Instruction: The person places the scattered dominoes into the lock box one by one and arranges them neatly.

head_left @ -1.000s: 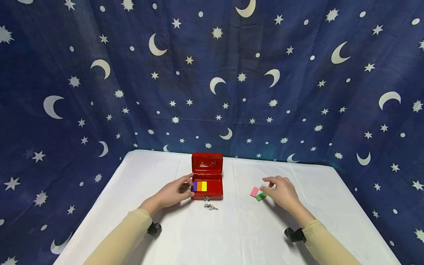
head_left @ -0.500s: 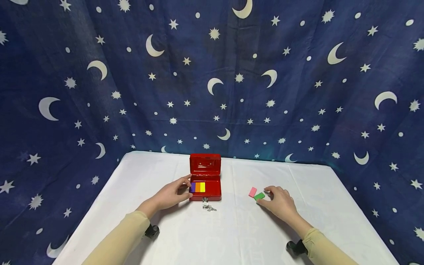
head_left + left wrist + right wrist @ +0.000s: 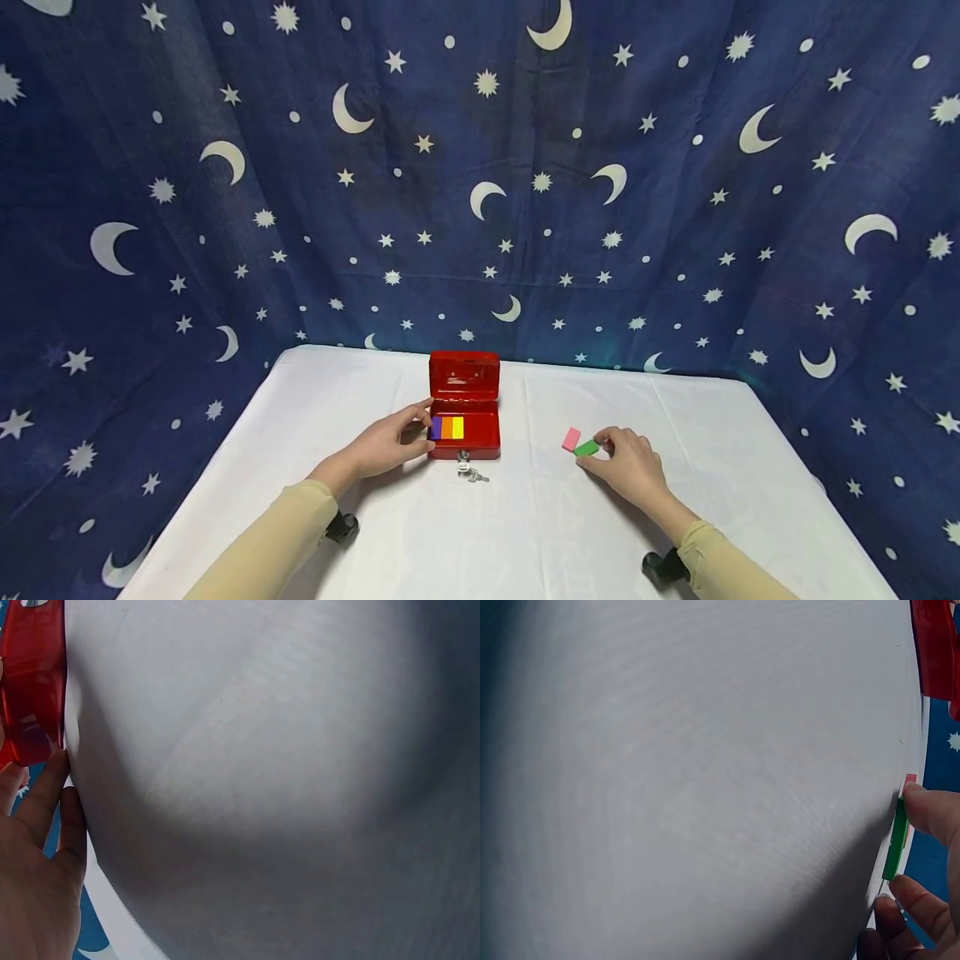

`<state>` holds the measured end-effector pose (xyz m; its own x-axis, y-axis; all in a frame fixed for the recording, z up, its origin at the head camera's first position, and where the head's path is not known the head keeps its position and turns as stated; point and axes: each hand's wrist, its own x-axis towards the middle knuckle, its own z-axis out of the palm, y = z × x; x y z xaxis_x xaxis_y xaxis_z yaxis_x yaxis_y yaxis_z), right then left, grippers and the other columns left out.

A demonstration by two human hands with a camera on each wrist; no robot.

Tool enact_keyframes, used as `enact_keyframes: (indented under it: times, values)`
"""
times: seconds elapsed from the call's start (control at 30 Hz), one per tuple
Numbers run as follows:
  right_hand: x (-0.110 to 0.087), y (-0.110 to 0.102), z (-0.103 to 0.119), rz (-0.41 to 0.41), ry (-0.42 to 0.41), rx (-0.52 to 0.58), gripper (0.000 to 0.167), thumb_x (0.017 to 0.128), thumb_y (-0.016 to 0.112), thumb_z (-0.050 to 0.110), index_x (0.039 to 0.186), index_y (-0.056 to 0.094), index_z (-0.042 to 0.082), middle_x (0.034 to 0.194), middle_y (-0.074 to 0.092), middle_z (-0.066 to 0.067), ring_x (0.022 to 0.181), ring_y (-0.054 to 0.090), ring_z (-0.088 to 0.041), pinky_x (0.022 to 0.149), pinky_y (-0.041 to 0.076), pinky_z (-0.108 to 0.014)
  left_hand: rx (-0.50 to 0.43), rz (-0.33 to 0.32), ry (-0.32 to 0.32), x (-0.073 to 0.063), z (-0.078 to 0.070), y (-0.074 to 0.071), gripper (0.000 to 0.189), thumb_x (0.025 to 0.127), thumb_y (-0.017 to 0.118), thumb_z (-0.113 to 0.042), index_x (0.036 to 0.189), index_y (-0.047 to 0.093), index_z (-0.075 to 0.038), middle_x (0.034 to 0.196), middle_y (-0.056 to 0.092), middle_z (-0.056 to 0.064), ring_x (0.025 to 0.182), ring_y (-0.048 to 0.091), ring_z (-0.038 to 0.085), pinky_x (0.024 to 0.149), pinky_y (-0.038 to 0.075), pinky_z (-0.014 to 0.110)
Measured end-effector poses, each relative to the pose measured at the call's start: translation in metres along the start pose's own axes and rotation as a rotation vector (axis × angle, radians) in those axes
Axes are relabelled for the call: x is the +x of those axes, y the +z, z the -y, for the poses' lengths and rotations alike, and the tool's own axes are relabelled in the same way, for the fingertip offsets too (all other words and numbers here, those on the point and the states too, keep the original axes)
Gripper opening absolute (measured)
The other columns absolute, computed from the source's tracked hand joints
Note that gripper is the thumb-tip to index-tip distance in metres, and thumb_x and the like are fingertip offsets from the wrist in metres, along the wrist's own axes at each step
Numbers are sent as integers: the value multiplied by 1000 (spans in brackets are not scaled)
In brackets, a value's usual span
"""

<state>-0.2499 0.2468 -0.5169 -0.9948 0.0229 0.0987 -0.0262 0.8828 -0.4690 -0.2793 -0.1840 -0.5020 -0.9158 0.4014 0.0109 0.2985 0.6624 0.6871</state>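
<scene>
A red metal cash box point(image 3: 483, 429) stands on the table with its lid point(image 3: 465, 377) raised. Side by side along its left wall lie a purple block point(image 3: 437, 428), an orange block point(image 3: 447, 428) and a yellow block point(image 3: 458, 428). My left hand point(image 3: 378, 447) holds the box by its left end, thumb at the front corner and forefinger near the hinge. To the right of the box, my right hand point(image 3: 632, 468) pinches a flat green block point(image 3: 895, 844) by its two ends between thumb and forefinger. A pink block point(image 3: 572, 439) lies just left of the green one.
A metal latch point(image 3: 462, 463) hangs at the box front, with small keys point(image 3: 476, 477) beside it. White cloth covers the table point(image 3: 525, 533). Behind it hangs a dark blue curtain point(image 3: 420, 200) patterned with moons and stars.
My right hand has come down and closed its thumb and forefinger on the green block, which now looks tilted. My left hand keeps its place at the box.
</scene>
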Motion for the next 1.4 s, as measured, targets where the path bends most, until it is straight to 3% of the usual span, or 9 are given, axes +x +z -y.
enact_keyframes:
  times: [0.23, 0.57, 0.77, 0.97, 1.4]
  values:
    - [-2, 1, -1, 2, -10, 6, 48, 81, 84, 45, 112, 69, 11, 93, 58, -1, 91, 51, -25, 73, 39, -44, -1, -2, -38, -1, 1, 3, 27, 92, 73, -43, 110, 57, -31, 162, 38, -11, 141, 47, 22, 114, 35, 59]
    - [-1, 0, -4, 7, -10, 8, 47, 82, 83, 41, 117, 71, 12, 93, 57, -1, 91, 49, -25, 73, 38, -44, 3, -8, -31, 1, 1, 3, 28, 92, 73, -44, 110, 56, -31, 161, 39, -11, 140, 48, 22, 113, 36, 59]
    - [-2, -3, -7, 25, -5, 7, 45, 82, 82, 34, 121, 72, 15, 102, 62, -2, 99, 53, -26, 80, 42, -49, 2, -15, -23, 1, 2, 3, 27, 92, 73, -43, 109, 56, -31, 161, 39, -10, 140, 48, 23, 113, 36, 59]
    - [-3, -6, -12, 32, -26, 16, 54, 80, 84, 38, 127, 69, 14, 99, 61, 1, 95, 51, -22, 79, 42, -45, -8, -14, -10, 1, 4, 4, 26, 92, 72, -42, 110, 57, -30, 161, 39, -9, 140, 48, 23, 113, 35, 60]
    - [-2, -7, -19, 43, -29, 63, 47, 80, 86, 37, 120, 73, 16, 99, 60, 2, 91, 51, -18, 78, 42, -41, -3, -22, 12, 0, 5, 5, 24, 93, 72, -42, 107, 56, -31, 162, 38, -10, 139, 49, 23, 113, 36, 59]
